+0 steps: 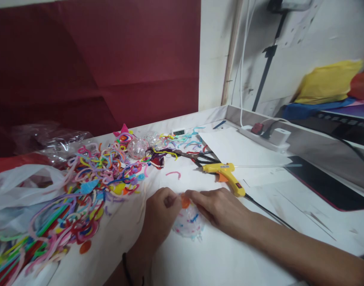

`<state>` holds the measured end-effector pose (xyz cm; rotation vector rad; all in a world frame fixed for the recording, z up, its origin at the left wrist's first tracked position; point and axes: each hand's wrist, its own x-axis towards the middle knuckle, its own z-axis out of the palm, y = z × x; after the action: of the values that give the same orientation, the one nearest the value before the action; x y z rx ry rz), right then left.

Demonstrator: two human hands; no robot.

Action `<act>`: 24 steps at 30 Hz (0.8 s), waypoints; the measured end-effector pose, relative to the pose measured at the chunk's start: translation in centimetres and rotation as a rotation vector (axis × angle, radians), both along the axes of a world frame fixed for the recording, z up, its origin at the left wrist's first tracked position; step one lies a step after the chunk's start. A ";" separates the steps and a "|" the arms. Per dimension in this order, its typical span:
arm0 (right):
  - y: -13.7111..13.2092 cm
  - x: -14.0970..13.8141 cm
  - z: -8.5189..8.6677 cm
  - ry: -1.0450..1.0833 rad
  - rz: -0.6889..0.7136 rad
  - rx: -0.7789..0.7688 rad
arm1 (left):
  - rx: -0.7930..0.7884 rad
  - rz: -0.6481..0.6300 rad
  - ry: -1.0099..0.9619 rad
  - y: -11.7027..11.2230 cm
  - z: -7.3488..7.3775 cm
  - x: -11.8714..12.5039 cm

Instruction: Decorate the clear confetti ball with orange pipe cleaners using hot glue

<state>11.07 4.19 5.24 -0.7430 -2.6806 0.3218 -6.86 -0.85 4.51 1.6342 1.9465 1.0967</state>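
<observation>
Both my hands meet near the table's front edge over a small clear ball (188, 226) with coloured bits inside. My left hand (160, 214) is curled, its fingers pressed against the ball's left side. My right hand (218, 209) lies over the ball's right side, fingers pinched at a small orange piece (184, 202) on top of the ball. The ball rests on the white table (223, 258).
A heap of coloured pipe-cleaner pieces (89, 190) covers the left of the table, beside a white plastic bag (18, 186). A yellow glue gun (226, 174) and scissors (196, 157) lie just beyond my hands. A power strip (265, 137) sits at the back right, a dark tablet (325, 182) to the right.
</observation>
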 end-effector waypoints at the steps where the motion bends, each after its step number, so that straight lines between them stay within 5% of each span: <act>1: 0.1 0.1 -0.1 0.003 0.022 0.032 | -0.003 0.001 -0.004 0.0 0.0 0.0; 8: 0.2 0.8 -1.1 0.066 0.122 0.167 | -0.013 0.015 -0.044 0.1 0.2 0.1; 24: 0.3 1.0 -1.5 0.086 0.143 0.112 | -0.031 -0.069 -0.189 0.3 -1.1 -0.8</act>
<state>12.02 4.49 3.72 -0.4940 -2.6510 0.2305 -7.69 -0.55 3.42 1.5108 1.7651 1.1433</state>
